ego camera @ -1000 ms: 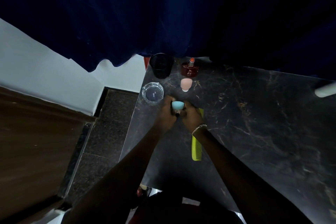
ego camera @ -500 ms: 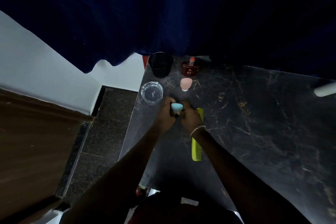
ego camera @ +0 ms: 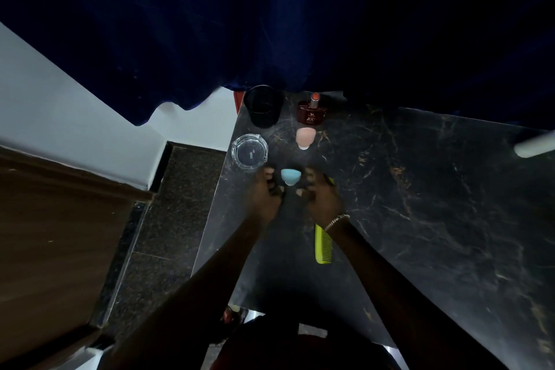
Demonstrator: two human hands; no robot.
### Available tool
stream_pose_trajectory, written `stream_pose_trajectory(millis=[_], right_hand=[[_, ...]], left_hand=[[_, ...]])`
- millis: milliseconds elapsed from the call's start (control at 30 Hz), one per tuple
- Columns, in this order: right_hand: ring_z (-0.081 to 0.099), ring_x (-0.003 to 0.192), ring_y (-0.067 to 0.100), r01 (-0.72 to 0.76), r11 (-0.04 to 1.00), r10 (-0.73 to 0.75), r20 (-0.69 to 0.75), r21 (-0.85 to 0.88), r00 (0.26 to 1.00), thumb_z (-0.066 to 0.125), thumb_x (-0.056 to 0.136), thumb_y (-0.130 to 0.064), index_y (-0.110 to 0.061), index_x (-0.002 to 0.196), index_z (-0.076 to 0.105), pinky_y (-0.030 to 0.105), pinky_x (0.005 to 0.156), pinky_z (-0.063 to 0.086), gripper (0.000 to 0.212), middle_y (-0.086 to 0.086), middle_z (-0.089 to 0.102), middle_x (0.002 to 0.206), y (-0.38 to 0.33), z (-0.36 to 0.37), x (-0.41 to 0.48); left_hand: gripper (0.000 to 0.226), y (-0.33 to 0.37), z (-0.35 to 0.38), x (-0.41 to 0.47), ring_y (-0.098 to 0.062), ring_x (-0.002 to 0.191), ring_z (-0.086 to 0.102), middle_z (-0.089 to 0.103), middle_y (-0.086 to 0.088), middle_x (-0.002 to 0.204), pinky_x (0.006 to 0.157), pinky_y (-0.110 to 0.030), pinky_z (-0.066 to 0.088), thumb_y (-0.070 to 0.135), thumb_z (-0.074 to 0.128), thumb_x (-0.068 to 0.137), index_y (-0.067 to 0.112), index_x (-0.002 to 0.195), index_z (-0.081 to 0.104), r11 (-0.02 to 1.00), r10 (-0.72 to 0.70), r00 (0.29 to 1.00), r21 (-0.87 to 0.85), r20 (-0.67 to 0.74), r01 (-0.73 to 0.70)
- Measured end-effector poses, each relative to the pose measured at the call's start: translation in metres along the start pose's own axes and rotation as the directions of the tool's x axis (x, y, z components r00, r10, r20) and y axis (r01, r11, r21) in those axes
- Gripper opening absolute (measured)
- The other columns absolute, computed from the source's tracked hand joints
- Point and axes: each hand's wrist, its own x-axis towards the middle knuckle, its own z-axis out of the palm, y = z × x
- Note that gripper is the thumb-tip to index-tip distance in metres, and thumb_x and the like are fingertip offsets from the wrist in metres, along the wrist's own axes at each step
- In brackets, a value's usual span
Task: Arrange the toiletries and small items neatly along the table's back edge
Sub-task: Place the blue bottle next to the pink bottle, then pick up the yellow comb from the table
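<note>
A dark blue curtain [ego camera: 270, 24] hangs over the back edge of the black marble surface [ego camera: 420, 204]; bare marble spreads wide on the right. Near the left edge stand 1 black cup [ego camera: 263, 106], its inside too dark to read, and 1 glass ashtray [ego camera: 249, 152]. The left hand [ego camera: 267, 194] and right hand [ego camera: 322, 197] flank the blue sponge [ego camera: 290, 176], each grip loose, fingers curled, holding nothing, just apart from it.

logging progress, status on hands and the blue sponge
Left hand, right hand flank blue makeup sponge, neither gripping. Sponge standing free. Pink sponge, perfume bottle directly beyond it.
</note>
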Motion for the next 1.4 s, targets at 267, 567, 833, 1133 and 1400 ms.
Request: stream_pose_trajectory(millis=[267, 567, 833, 1133, 1400], right_hand=[[0.06, 0.115, 0.029, -0.149, 0.959, 0.106, -0.183, -0.24, 0.977, 0.068, 0.084, -0.012, -0.008, 0.126, 0.06, 0.032, 0.095, 0.047, 0.043, 0.012, 0.061, 0.124, 0.048, -0.033, -0.052], [0.068, 0.101, 0.026, -0.394, 0.917, 0.396, -0.227, 0.058, 0.889, 0.083, 0.074, -0.014, -0.004, 0.115, 0.066, 0.03, 0.092, 0.052, 0.046, 0.013, 0.071, 0.107, 0.058, -0.04, -0.055], [0.065, 0.094, 0.022, -0.413, 0.911, 0.409, -0.17, 0.011, 0.897, 0.073, 0.078, -0.003, -0.005, 0.115, 0.065, 0.005, 0.068, 0.04, 0.038, 0.011, 0.068, 0.102, 0.049, -0.034, -0.053], [0.061, 0.078, 0.022, -0.396, 0.906, 0.404, -0.024, 0.147, 0.915, 0.074, 0.074, 0.013, 0.019, 0.095, 0.069, 0.038, 0.079, 0.055, 0.022, 0.019, 0.066, 0.083, 0.056, -0.045, -0.056], [0.063, 0.067, 0.005, -0.136, 0.979, 0.17, -0.238, 0.152, 0.956, 0.07, 0.076, 0.0, 0.0, 0.083, 0.075, 0.029, 0.072, 0.054, 0.008, 0.018, 0.073, 0.083, 0.052, -0.078, -0.064]], left_hand=[[0.019, -0.025, 0.036, -0.042, -0.047, 0.11, 0.07, 0.072, -0.031, 0.113, 0.101, -0.057, 0.056, 0.003, 0.07, 0.096, -0.005, 0.113, 0.065, 0.957, -0.255, 0.962, -0.12, 0.095, 0.266], [0.023, -0.007, 0.076, -0.055, -0.035, 0.113, 0.072, 0.075, -0.02, 0.116, 0.103, -0.054, 0.057, 0.009, 0.074, 0.093, 0.005, 0.116, 0.072, 0.964, -0.246, 0.937, -0.039, 0.247, 0.264], [0.015, -0.001, 0.086, -0.059, -0.037, 0.108, 0.073, 0.076, -0.022, 0.11, 0.1, -0.055, 0.058, 0.0, 0.07, 0.091, 0.004, 0.105, 0.073, 0.945, -0.296, 0.93, -0.078, 0.217, 0.319], [0.024, 0.002, 0.08, -0.061, -0.025, 0.092, 0.071, 0.072, -0.019, 0.11, 0.078, -0.033, 0.064, -0.001, 0.065, 0.096, -0.001, 0.12, 0.068, 0.901, -0.308, 0.889, -0.197, 0.338, 0.387], [0.039, 0.028, 0.08, -0.061, -0.022, 0.092, 0.07, 0.071, -0.016, 0.105, 0.083, -0.032, 0.061, 0.046, 0.053, 0.106, 0.01, 0.108, 0.067, 0.729, -0.329, 0.805, -0.409, 0.495, 0.549]])
